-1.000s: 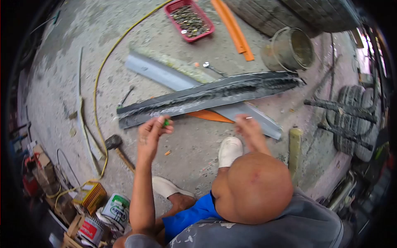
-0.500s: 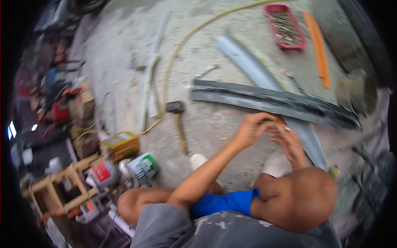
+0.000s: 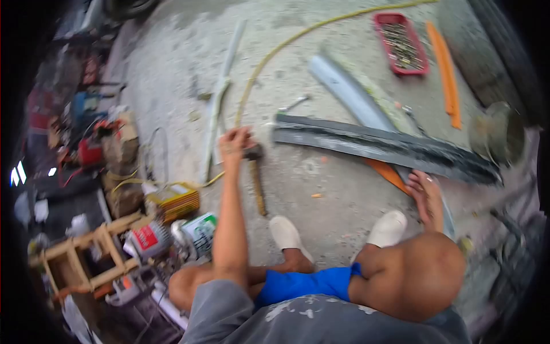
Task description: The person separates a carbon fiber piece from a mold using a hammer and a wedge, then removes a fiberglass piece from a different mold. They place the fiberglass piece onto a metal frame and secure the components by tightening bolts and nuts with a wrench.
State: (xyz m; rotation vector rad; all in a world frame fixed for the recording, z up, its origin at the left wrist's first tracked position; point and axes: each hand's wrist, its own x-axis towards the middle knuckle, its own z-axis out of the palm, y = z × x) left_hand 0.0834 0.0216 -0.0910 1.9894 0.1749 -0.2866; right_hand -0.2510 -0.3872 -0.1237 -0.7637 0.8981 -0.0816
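My left hand [image 3: 236, 141] is stretched forward, right beside the black head of a mallet [image 3: 258, 186] with a wooden handle, lying on the floor. Its fingers are bent together; blur hides what they hold, if anything. My right hand [image 3: 425, 192] wears a ring and rests in front of my right knee, fingers loosely extended. Those fingertips are near the lower edge of a long dark grey, scuffed channel piece [image 3: 366, 139]. Beneath that piece cross a light grey curved strip [image 3: 349, 89] and an orange strip [image 3: 391, 175], whose near end is next to my right hand.
A red tray [image 3: 424, 54] of screws or bolts and orange strips [image 3: 444, 74] are at the upper right. A yellow hose [image 3: 286, 41] curves across the concrete. Paint cans [image 3: 150, 238], a yellow basket [image 3: 175, 202] and a wooden frame [image 3: 94, 252] crowd the left. Wrenches lie near the channel.
My hands were together near the channel, with something green at the fingers. Now they are apart: the left has swung left to the mallet head, the right has moved slightly right and down.
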